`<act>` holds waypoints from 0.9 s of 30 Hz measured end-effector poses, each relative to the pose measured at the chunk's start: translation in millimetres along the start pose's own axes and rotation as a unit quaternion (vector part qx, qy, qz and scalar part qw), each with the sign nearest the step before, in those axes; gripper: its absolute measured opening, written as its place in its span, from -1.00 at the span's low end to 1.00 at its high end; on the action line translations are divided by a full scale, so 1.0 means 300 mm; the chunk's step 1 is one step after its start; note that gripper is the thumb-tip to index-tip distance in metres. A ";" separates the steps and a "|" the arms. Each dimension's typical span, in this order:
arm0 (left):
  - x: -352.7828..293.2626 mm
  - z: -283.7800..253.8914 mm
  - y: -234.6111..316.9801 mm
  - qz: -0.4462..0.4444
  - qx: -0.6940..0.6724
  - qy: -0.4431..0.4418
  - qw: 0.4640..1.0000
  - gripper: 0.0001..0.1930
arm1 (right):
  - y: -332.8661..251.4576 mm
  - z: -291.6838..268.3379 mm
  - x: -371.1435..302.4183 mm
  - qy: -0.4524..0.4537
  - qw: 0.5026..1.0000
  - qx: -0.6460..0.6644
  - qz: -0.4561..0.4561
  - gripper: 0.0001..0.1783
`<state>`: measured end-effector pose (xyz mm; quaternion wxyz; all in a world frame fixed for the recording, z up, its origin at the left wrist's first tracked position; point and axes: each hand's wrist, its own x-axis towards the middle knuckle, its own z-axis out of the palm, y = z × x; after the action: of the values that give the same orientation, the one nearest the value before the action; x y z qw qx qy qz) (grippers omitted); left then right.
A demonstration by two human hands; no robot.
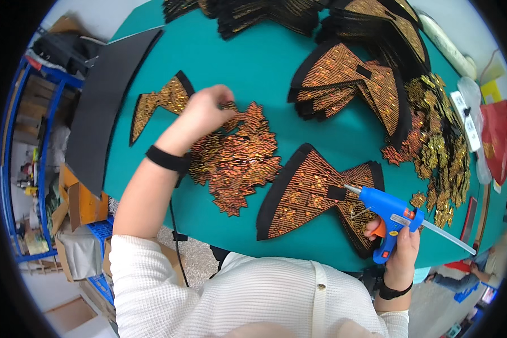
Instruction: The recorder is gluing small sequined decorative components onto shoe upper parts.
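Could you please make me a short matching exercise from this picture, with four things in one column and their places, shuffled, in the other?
Things
1. Glue gun
2. Black sheet
3. Glue stick
4. Orange and gold sequined pieces

Places
A. Sticking out of the back of the tool
B. Heaped beside the left grip
C. Held in the right grip
D. At the left end of the green table

Right pairs: 1-C, 2-D, 3-A, 4-B

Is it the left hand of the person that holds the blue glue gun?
No, the right hand grips the blue glue gun by its handle.
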<state>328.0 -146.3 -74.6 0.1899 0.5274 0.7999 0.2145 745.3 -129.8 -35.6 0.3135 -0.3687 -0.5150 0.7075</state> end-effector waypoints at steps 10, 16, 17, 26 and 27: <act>-0.204 -0.107 0.219 -0.023 -0.418 0.011 0.908 -0.81 | -0.067 -0.001 0.003 -0.022 0.995 -0.095 0.035 -0.26; -0.271 -0.026 0.306 -0.025 -0.500 -0.105 0.859 -0.81 | -0.084 0.000 0.027 -0.062 0.987 -0.141 0.041 -0.28; -0.272 -0.014 0.308 -0.024 -0.502 -0.113 0.857 -0.82 | -0.084 -0.004 0.029 -0.072 0.985 -0.153 0.042 -0.28; -0.267 -0.002 0.310 -0.032 -0.499 -0.126 0.857 -0.84 | -0.076 0.004 0.047 -0.088 0.981 -0.166 0.046 -0.29; -0.268 -0.001 0.312 -0.029 -0.507 -0.125 0.852 -0.84 | -0.077 0.004 0.047 -0.088 0.981 -0.166 0.046 -0.29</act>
<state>429.1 -187.9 -17.1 0.5355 0.3572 0.5646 0.5166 738.2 -112.6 -16.1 0.1687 -0.3751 -0.6332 0.6556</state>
